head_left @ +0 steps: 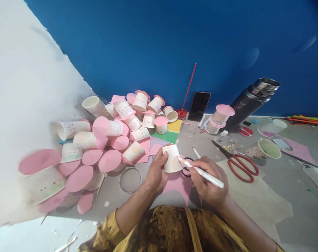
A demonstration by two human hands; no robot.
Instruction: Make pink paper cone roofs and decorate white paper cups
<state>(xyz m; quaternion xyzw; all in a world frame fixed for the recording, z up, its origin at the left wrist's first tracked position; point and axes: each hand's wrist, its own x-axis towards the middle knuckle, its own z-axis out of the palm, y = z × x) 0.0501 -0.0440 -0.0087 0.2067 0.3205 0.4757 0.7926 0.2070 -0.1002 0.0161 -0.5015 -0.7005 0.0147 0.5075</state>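
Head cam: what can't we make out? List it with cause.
All in the head view:
Left hand: some fingers hidden behind the paper cup.
That cup's far side: turned from the camera.
Leftmost cup: its fine marks are blurred.
Coloured sticks: cut off by the right edge.
Black flask: inside bottom hidden by its wall.

1. In my left hand (pixel 155 172), a white cup (pixel 171 157) with a faint orange patch.
2. In my right hand (pixel 212 180), a white marker (pixel 208 176).
3. Left of my hands, pink discs (pixel 110 161) and white cups (pixel 141 101) with dots and zigzags.
4. Right of them, red-handled scissors (pixel 233 157).
5. Beyond them, a blue wall (pixel 148 42).
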